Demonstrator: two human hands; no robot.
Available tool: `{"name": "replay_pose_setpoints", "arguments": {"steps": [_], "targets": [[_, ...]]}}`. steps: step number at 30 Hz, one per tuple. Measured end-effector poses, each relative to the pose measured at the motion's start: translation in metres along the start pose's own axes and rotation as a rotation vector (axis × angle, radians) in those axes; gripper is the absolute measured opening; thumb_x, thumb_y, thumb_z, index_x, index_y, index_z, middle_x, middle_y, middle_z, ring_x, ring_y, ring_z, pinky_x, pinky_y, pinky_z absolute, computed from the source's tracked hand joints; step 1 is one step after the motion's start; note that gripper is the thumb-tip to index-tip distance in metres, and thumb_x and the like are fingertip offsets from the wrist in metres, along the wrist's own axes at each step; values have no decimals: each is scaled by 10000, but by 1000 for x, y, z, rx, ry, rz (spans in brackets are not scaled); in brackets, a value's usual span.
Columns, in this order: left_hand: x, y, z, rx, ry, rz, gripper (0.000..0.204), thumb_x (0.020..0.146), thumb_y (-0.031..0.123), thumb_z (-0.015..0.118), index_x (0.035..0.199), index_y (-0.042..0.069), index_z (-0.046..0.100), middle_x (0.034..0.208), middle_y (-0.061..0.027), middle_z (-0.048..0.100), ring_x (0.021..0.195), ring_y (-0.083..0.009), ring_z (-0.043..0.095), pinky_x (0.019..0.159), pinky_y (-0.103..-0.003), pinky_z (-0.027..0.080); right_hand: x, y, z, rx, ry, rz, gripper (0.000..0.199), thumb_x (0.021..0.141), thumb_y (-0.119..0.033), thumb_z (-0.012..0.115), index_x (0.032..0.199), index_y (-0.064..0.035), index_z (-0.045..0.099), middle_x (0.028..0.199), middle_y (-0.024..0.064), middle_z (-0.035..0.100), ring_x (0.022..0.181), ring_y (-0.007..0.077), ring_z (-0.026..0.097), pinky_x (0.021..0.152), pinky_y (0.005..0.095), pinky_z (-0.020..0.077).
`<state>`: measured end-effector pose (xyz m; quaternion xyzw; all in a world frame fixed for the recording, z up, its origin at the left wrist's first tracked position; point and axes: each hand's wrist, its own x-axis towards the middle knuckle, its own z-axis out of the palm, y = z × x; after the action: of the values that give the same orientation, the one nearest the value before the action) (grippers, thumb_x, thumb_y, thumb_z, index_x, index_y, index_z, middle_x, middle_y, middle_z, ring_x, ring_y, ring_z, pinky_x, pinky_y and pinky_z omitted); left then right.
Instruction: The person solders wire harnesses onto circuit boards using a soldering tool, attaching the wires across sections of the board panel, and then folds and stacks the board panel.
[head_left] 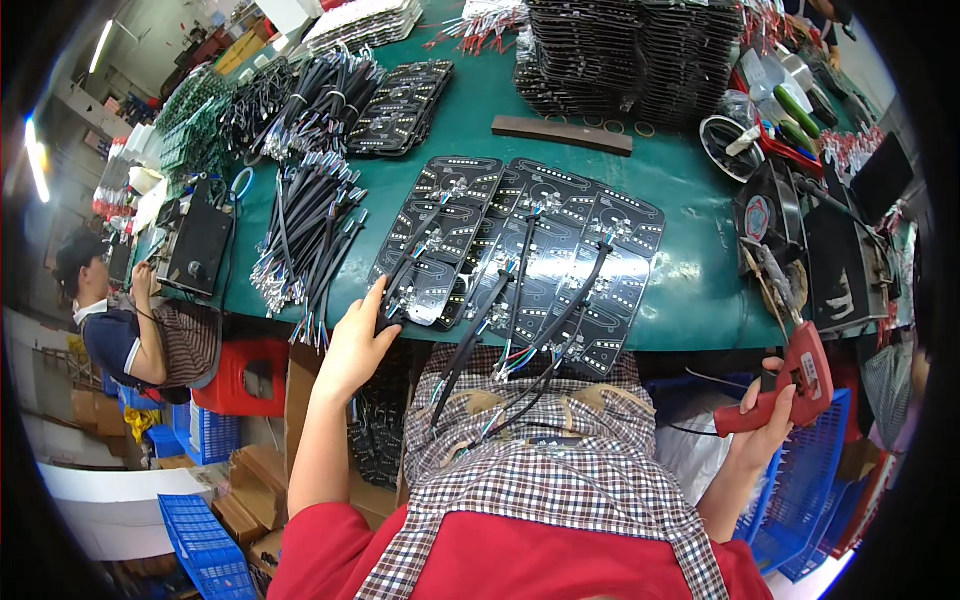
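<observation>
My right hand (770, 415) is wrapped round the handle of a red soldering gun (805, 375), off the right front edge of the table, its metal nose pointing up and away. My left hand (360, 345) reaches to the near left corner of the leftmost black circuit board (455, 190). Its thumb and forefinger close on a black cable (400, 270) lying along that board. More black circuit boards (625, 225) overlap to the right. Several black cables (575, 305) with coloured wire ends run from them, some hanging over the table edge onto my checked apron (540, 450).
Loose black cables (310, 230) lie in a pile left of the boards. Tall stacks of boards (630, 60) stand at the back, behind a dark bar (560, 133). A black soldering station (840, 250) stands at the right. A co-worker (130, 310) sits at the far left.
</observation>
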<state>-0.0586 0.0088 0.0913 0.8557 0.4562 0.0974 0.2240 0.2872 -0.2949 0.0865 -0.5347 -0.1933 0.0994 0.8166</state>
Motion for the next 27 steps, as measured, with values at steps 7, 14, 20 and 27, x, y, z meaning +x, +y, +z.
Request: {"name": "replay_pose_setpoints", "arguments": {"steps": [7, 14, 20, 27], "targets": [[7, 12, -6, -436, 48, -37, 523, 859, -25, 490, 1355, 6, 328, 1048, -92, 544, 825, -165, 532, 724, -263, 426, 0, -2, -3, -21, -7, -31, 387, 956, -217, 434, 1277, -19, 346, 1068, 141, 533, 561, 87, 475, 457, 176, 389], [9, 53, 47, -35, 359, 457, 543, 861, 2, 501, 1367, 21, 304, 970, -155, 514, 657, -238, 555, 622, -300, 466, 0, -6, 2, 2, -24, -6, 406, 935, -209, 467, 1267, -12, 345, 1053, 187, 525, 554, 113, 463, 452, 201, 396], [-13, 118, 49, 102, -46, -89, 648, 808, 86, 585, 1376, 67, 273, 1017, -222, 471, 761, -407, 574, 671, -443, 477, -1, -6, -3, -16, 13, -15, 417, 931, -222, 474, 1266, -12, 345, 1052, 193, 525, 552, 114, 466, 453, 203, 396], [5, 70, 35, -404, 48, 172, 541, 777, -21, 582, 1294, -8, 420, 1210, -170, 550, 1025, -275, 587, 886, -320, 432, -1, -7, 0, -14, -41, -55, 408, 955, -212, 426, 1291, -5, 323, 1048, 179, 525, 543, 107, 472, 444, 191, 385]]}}
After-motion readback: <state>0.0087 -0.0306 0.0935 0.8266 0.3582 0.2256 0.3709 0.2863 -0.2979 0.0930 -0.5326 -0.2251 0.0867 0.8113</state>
